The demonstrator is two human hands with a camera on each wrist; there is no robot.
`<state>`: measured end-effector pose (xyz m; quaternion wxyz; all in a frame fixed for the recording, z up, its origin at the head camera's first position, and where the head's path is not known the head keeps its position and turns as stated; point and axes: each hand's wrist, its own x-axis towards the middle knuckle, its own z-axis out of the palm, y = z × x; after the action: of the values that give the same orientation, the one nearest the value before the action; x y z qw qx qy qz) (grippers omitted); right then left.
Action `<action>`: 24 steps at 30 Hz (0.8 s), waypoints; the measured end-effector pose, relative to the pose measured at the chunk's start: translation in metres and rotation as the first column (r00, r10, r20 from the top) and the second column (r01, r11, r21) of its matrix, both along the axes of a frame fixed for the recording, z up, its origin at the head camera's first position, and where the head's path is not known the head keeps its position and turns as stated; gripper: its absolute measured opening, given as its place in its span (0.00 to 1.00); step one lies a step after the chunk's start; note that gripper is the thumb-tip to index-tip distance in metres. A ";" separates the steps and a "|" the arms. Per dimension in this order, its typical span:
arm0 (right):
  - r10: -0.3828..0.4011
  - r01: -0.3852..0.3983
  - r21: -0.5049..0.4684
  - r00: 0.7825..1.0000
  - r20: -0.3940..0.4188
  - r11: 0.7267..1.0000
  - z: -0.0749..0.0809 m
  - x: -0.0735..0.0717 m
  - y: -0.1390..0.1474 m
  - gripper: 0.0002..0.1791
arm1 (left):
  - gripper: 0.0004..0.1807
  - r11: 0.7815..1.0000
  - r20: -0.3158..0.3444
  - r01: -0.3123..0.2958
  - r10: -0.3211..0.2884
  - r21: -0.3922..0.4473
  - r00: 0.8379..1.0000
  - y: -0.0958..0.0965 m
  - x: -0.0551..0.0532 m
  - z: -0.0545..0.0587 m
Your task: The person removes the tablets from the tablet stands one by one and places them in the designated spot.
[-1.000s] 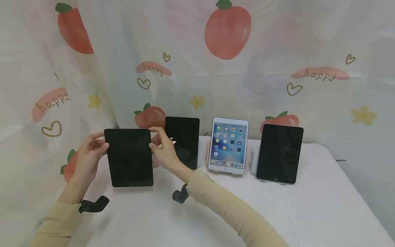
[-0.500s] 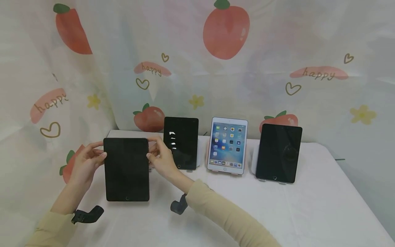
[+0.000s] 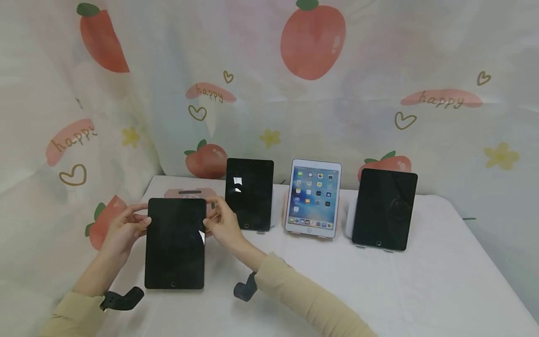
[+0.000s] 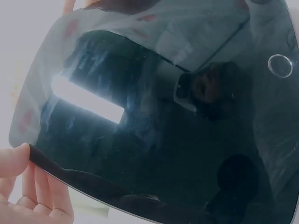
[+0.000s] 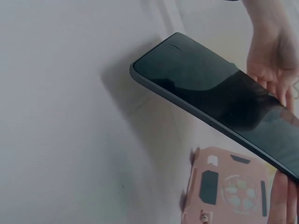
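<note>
Head view: the black tablet (image 3: 175, 245) is up off the white-covered table (image 3: 442, 285), nearer the person than the pink stand (image 3: 189, 192), screen facing the person, long axis running up the view, home button (image 3: 173, 284) lowest. Left hand (image 3: 122, 230) and right hand (image 3: 224, 225) pinch its opposite upper edges, thumbs in front, forearms angling inward.

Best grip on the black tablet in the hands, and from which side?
I'd pinch both long edges of the black tablet near the top, one hand from each side. It's a thin, flat slab with edges narrow enough to pinch. The left hand and right hand hold it there, leaving most of its front uncovered.
</note>
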<state>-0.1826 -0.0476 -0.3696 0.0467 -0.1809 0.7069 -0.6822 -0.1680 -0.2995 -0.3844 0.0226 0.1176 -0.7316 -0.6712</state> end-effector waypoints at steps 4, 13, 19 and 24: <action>0.011 -0.010 -0.018 0.999 0.049 1.000 -0.008 -0.001 0.000 0.25 | 0.15 0.999 0.041 0.018 -0.016 -0.029 0.999 -0.001 0.001 -0.005; 0.009 -0.007 -0.012 0.986 0.164 1.000 -0.022 -0.002 -0.002 0.25 | 0.15 0.996 0.150 0.083 -0.077 -0.035 0.986 -0.007 0.000 -0.016; 0.000 0.007 -0.031 0.976 0.220 1.000 -0.039 -0.009 -0.007 0.26 | 0.15 0.992 0.192 0.114 -0.102 -0.057 0.976 -0.009 0.001 -0.022; 0.012 0.003 -0.056 0.966 0.257 0.998 -0.065 -0.018 -0.011 0.28 | 0.16 0.986 0.203 0.147 -0.128 -0.082 0.971 -0.013 0.000 -0.031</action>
<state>-0.2004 -0.0589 -0.4344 0.1343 -0.0939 0.6753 -0.7191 -0.1677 -0.3123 -0.4152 -0.0911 0.1312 -0.7682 -0.6199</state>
